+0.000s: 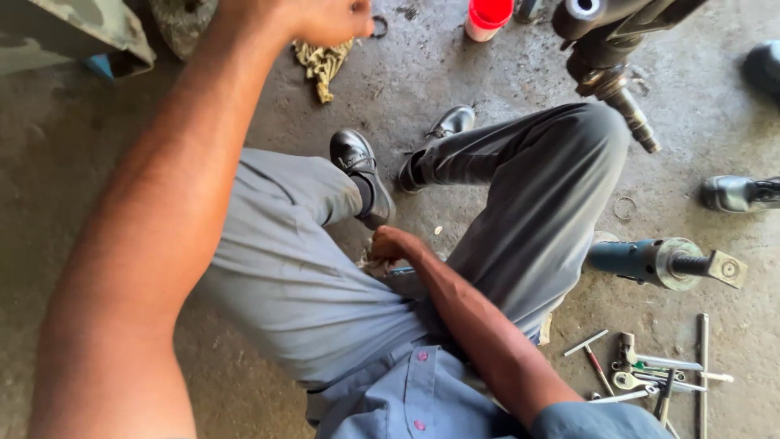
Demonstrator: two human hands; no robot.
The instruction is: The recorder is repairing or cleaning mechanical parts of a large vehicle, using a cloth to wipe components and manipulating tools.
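Two bare hands are in view. The left hand [333, 18], at 12 o'clock, is closed into a fist on a yellowish rag [323, 61] that hangs down onto the concrete floor [422, 73]. The right hand [388, 244], near centre, is curled shut between the grey-trousered legs, resting against a pale scrap [370, 264]; what it grips cannot be told. A red-capped container [487, 18] stands at 1 o'clock; its contents are hidden. A blue-bodied shaft part [662, 262] lies at 3 o'clock. Loose wrenches and rods [650, 375] lie at 5 o'clock.
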